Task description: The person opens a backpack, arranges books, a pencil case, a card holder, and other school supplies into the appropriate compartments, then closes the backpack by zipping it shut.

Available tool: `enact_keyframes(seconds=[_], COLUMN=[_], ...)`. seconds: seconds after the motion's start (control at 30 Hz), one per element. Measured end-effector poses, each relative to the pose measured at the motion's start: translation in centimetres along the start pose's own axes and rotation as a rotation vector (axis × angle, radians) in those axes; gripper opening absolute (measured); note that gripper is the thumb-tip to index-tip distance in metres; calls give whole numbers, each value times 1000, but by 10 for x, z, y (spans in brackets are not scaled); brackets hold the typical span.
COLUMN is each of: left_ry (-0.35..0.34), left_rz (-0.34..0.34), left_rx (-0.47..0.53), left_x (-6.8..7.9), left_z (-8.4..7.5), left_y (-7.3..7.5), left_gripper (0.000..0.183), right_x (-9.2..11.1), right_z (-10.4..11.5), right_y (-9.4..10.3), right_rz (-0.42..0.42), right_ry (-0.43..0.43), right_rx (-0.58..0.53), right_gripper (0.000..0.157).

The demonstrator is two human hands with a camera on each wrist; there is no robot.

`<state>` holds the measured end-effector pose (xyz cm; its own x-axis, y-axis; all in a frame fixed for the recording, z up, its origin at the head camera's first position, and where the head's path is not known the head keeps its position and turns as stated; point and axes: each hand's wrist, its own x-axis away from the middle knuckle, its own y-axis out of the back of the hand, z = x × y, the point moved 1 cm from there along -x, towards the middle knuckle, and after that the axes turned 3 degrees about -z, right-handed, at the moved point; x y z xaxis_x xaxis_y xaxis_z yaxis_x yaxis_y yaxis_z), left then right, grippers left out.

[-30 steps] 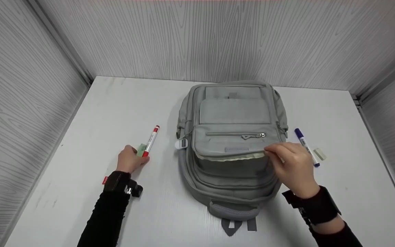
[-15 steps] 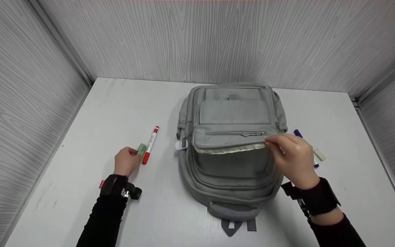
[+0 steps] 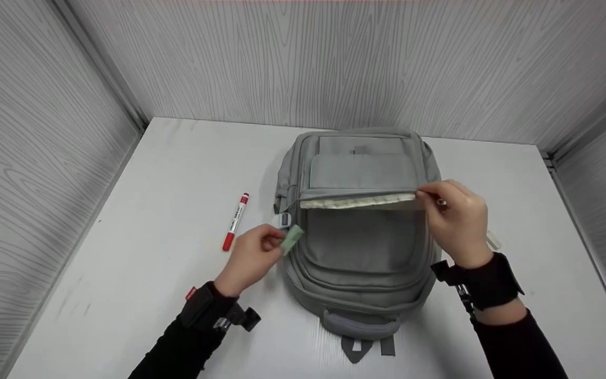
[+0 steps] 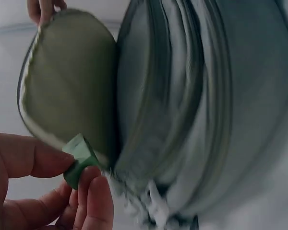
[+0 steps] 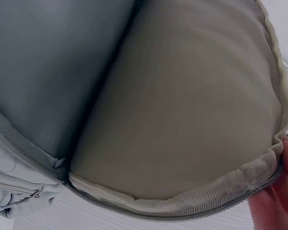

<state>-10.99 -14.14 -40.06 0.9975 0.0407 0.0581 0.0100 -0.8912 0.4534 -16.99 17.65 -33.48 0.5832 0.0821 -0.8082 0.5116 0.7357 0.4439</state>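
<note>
A grey backpack (image 3: 363, 292) lies on the white table, its front pocket unzipped. My right hand (image 3: 458, 223) pinches the right corner of the pocket flap (image 3: 355, 202) and holds it raised, so the beige lining (image 5: 182, 110) shows in the right wrist view. Between the thumb and fingers of my left hand (image 3: 253, 255) is a small green eraser (image 3: 292, 240), at the left side of the backpack. In the left wrist view this eraser (image 4: 81, 160) appears as a block, in front of the lifted flap (image 4: 69, 76).
A red marker (image 3: 235, 221) lies on the table left of the backpack. Partly behind my right hand is a pale small block (image 3: 493, 240). A white tag (image 3: 283, 220) hangs at the backpack's left side. Wood-grain walls (image 3: 334, 63) enclose the table's back and sides.
My left hand has picked the green eraser up from beside the red marker and carried it right to the backpack. My right hand has raised the flap further, widening the pocket's opening.
</note>
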Motion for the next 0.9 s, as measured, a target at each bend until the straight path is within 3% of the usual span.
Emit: enact_keyframes(seconds=[0.1,0.2,0.3,0.4,0.5,0.63,0.9], left_ry=[45,136,250,373,448,452,294], left_rz=[104,168,205,198,128,-2,-178], left_rx=[247,490,612,707,777,851,984], left_x=[-6,-12,-19,-28,-37,-46,-61], left_z=[-19,-35,-47,-53,-54,-57,-65], left_y=[-24,-47,-71,-93,-111,-127,-152], left_gripper=[20,17,17,18,14,15,37], right_x=[-6,-9,-10,-11,-10,-8,-5], right_z=[-1,-3,-3,-2,0,2,3], right_y=[-1,-2,-2,-1,-1,-1,2], right_rz=[-9,5,21,13,-6,-9,0], right_ry=[-25,-39,-43,-46,-43,-38,-36], right_rx=[-8,-3,4,-2,-19,-36,-28], right_gripper=[6,6,5,5,6,6,7])
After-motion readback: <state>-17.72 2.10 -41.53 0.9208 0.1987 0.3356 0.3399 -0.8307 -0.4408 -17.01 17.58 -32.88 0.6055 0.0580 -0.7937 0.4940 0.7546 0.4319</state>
